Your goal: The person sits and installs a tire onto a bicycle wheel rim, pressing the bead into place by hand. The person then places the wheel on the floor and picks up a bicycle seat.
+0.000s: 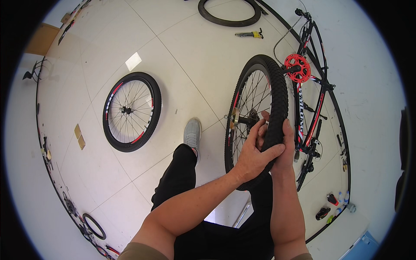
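A bicycle wheel [281, 93] with a knobby black tyre and a red-and-white rim stands upright, tilted, in front of my right leg. My left hand [253, 155] is closed round the tyre from the inner side, its thumb across the tread and its fingers by the rim and spokes. On the tyre's right side my right hand [286, 145] grips too, thumb up along the tread; some of its fingers are hidden behind the tyre. The hub [248, 120] with its sprockets shows between the spokes, left of my fingers.
A bicycle frame [299, 104] with a red chainring [297, 68] lies close on the right. Another wheel [154, 113] lies on the tiled floor at left. A loose tyre [229, 22] and a yellow-handled tool [250, 34] lie ahead. Bottles [342, 197] stand at lower right.
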### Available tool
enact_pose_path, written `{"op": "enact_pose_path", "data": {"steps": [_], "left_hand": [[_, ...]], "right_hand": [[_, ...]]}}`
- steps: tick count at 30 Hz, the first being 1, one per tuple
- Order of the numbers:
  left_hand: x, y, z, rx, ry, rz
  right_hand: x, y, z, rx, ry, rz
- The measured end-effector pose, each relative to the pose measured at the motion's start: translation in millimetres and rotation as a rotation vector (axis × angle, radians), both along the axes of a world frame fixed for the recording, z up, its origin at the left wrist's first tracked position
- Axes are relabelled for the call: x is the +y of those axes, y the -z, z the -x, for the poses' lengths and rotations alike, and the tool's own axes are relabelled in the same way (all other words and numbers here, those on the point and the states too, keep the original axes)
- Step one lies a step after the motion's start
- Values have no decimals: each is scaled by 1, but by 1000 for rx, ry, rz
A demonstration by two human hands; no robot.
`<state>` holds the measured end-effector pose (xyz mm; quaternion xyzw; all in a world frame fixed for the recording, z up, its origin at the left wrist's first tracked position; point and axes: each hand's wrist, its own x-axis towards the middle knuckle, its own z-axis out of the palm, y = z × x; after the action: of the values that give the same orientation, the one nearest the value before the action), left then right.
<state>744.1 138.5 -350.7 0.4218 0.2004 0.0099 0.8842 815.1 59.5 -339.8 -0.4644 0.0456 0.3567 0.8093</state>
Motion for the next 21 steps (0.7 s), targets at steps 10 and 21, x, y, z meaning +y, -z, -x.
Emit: {"op": "enact_pose_path", "data": {"steps": [10,21], "left_hand": [[-1,0,6,21,-80,-50],[5,-31,14,247,-49,149]], "right_hand": [[2,-2,3,46,-45,-20],[4,-9,6,271,-85,24]]}}
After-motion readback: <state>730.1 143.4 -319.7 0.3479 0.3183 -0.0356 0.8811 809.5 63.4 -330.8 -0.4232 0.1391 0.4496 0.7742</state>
